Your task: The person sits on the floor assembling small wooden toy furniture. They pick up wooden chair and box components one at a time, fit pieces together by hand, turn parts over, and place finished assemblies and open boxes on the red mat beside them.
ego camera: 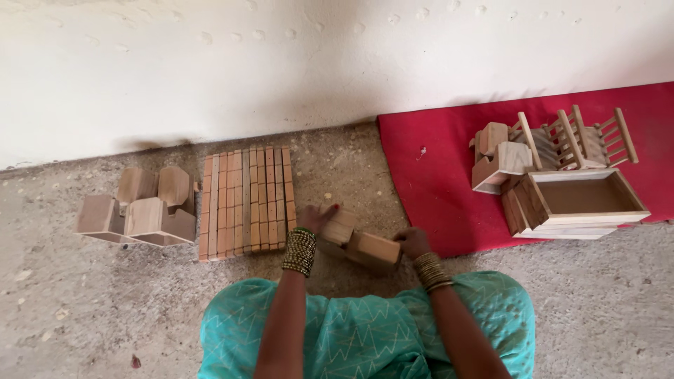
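- Head view: your two hands are clamped on one small wooden house-shaped piece [358, 242], low centre, just above the concrete floor [91, 309], right in front of your knees.
- Your left hand [317, 217] grips its left end, fingers wrapped over the top edge; a stack of dark beaded bangles [300, 251] sits on that wrist.
- Your right hand [412, 242] grips the right end, fingers closed on the block; gold bangles [430, 271] on that wrist.
- Hands are apart, one at each end, the piece between them.
- Teal patterned cloth [365, 337] covers your lap below the hands.
- Just left of your left hand: one flat row of wooden slats [246, 200] lying side by side on the floor, roughly ten or eleven strips; exact count unclear.
- Farther left: a cluster of similar wooden house-shaped boxes [140, 207], about four, touching each other.
- Right of your right hand: one red mat [435, 175], its edge near the piece.
- On the mat, well apart from your hands: one open wooden tray [583, 200] on stacked boards, one or two small house pieces [498, 161] beside it, and a bunch of slatted wooden chair frames [579, 137], count unclear.
- One whitewashed wall [281, 63] runs along the top.
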The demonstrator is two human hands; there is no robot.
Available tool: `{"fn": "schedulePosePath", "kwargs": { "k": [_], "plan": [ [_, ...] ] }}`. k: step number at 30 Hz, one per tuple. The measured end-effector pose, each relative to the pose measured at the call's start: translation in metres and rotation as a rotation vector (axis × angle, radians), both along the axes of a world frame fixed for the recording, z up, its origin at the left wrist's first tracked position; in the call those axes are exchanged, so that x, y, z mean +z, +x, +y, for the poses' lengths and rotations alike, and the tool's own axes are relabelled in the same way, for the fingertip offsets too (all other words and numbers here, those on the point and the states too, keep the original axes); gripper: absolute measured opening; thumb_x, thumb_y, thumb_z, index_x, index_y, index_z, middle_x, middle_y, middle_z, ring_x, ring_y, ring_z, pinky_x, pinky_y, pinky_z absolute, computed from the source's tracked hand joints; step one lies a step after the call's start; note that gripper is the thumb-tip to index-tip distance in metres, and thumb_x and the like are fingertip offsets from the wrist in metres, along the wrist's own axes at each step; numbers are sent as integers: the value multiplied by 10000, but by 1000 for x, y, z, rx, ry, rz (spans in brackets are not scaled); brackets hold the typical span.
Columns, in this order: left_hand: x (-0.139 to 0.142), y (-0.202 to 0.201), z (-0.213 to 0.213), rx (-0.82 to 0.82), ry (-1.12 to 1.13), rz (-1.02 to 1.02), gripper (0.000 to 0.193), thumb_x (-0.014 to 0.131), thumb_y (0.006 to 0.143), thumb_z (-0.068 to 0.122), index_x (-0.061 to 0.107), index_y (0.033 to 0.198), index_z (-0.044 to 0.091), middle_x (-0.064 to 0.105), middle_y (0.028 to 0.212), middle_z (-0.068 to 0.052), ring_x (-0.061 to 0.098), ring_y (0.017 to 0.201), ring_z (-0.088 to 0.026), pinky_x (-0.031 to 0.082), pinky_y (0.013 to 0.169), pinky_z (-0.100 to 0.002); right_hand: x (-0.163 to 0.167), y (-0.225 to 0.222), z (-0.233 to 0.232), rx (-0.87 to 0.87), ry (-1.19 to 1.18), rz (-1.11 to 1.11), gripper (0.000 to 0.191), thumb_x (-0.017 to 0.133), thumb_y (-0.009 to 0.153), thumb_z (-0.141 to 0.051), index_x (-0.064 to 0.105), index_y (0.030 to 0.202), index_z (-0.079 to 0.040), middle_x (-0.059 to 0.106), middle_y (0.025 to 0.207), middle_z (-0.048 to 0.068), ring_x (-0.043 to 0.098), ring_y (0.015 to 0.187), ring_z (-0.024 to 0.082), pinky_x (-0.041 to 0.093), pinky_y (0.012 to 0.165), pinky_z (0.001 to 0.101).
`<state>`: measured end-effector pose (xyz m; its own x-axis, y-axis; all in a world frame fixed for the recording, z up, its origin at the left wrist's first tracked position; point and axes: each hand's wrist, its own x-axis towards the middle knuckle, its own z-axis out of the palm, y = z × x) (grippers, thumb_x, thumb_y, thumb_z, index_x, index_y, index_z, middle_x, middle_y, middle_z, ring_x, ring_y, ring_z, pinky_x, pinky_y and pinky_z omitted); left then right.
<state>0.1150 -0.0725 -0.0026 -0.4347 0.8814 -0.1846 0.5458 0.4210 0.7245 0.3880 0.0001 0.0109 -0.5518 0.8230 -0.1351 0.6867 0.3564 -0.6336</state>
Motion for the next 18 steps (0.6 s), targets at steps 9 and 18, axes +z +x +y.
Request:
{"fn": "schedulePosePath", "kwargs": {
  "k": [9,18],
  "plan": [
    [3,-2,2,95,-166,145,863,523,882,806,587,549,12,566,515,-115,564,455,-212,485,470,-439,-12,0,-9,25,-173,-164,175,777,841,-190,832,941,-57,798,853,127,778,700,219,647,667,364],
    [-9,3,-3,56,-135,195,833,514,918,745,749,811,-47,667,638,-196,683,589,-301,574,574,-478,-10,-26,2,325,-25,42,170,792,822,-174,834,934,-53,804,857,103,760,717,183,617,674,355]
  ]
}}
